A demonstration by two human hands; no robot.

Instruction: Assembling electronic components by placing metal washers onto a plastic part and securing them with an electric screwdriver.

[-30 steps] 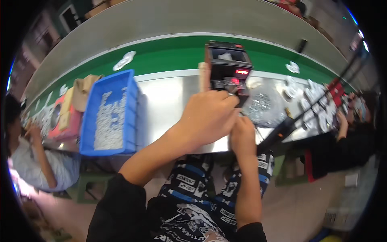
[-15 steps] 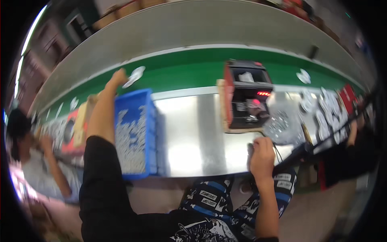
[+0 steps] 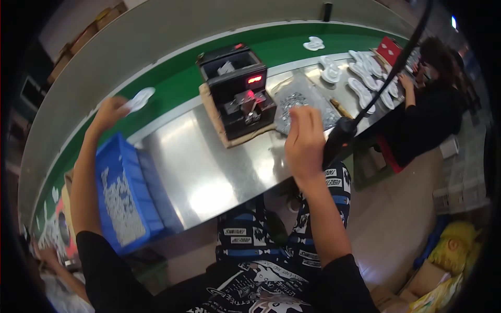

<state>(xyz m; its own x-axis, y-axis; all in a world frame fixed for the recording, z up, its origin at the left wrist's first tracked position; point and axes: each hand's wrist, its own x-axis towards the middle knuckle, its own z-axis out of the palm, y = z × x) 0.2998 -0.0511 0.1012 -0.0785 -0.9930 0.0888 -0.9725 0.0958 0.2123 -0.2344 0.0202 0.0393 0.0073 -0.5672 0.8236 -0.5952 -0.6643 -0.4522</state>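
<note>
My left hand (image 3: 110,113) reaches over the green belt (image 3: 175,86), its fingers closed on the near end of a white, curved plastic piece (image 3: 140,99). Close to a clear bag of small shiny metal parts (image 3: 293,99), my right hand (image 3: 305,143) is raised with its fingers pressed together. Whatever may be between those fingertips is hidden. To its left stands a black box-shaped machine (image 3: 237,86) with a lit red display and small metal bits at its front. A blue bin (image 3: 147,201) below my left forearm holds many small, pale pieces.
Several white plastic pieces (image 3: 360,94) lie on the metal table (image 3: 198,161) at the right, near a red box (image 3: 389,50). Another white piece (image 3: 313,43) rests on the belt. A dark cable (image 3: 389,78) crosses the right side. Co-workers sit at both sides.
The view has swung to the right. My right hand has lifted from the table's front edge toward the bag. My left hand remains at the white piece over the belt.
</note>
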